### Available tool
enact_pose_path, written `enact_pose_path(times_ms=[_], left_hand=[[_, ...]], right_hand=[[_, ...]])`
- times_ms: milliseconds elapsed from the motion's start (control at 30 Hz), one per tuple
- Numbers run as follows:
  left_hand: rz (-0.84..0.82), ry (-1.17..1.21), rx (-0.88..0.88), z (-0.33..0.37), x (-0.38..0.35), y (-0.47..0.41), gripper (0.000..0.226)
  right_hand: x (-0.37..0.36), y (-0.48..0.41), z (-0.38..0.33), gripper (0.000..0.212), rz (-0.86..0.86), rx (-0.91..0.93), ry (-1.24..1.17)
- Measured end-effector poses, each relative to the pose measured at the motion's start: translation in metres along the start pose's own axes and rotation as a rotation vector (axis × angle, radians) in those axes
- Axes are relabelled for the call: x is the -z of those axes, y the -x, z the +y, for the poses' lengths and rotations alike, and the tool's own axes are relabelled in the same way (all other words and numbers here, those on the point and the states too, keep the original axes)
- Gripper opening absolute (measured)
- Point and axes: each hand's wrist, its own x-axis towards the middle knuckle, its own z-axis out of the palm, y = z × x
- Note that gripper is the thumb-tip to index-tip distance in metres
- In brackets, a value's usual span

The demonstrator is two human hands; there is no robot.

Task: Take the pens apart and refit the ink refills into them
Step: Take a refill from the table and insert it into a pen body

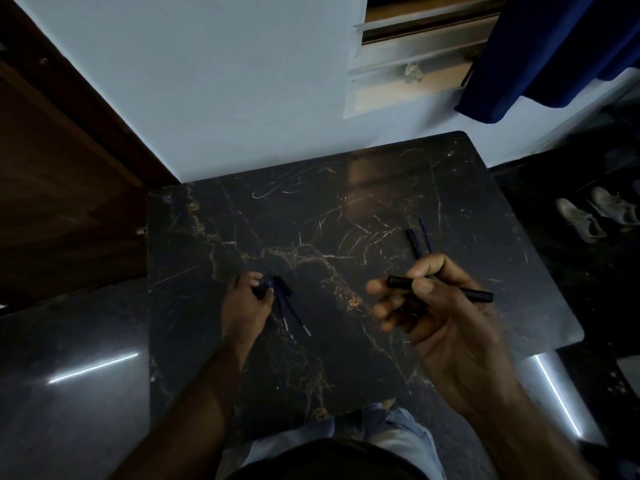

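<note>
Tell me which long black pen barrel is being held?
The black plastic pen barrel pinched in the right hand; the other black barrel lies flat on the dark marble table beyond it.

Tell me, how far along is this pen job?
Taking apart looks partly done: two refills lie loose by the left hand, and a far barrel and far refill lie beside each other. In hand: the right hand holds a barrel, and the left grips a black part. Left: refitting the refills.
</note>
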Motion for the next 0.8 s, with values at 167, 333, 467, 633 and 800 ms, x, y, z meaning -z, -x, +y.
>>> enact_pose_path(times_ms=[167,333,467,633,800], left_hand=[[-0.050,-0.136,-0.008,0.007,0.000,0.018,0.014],[-0.133,-0.295,0.086,0.011,-0.004,0.032,0.026],[-0.140,-0.365,0.102,0.017,-0.004,0.029,0.033],[-0.181,-0.479,0.122,0.028,-0.001,0.019,0.038],[-0.234,-0.495,0.169,0.031,0.002,0.014,0.033]], right_hand=[[0.003,0.005,-0.002,0.005,0.021,-0.005,0.000],[0.005,0.006,-0.003,0.007,0.027,0.001,0.003],[0.006,0.007,-0.003,0.004,0.026,0.006,0.002],[0.006,0.006,-0.002,0.008,0.035,0.007,-0.006],[0.006,0.006,0.000,0.009,0.044,0.008,-0.014]])
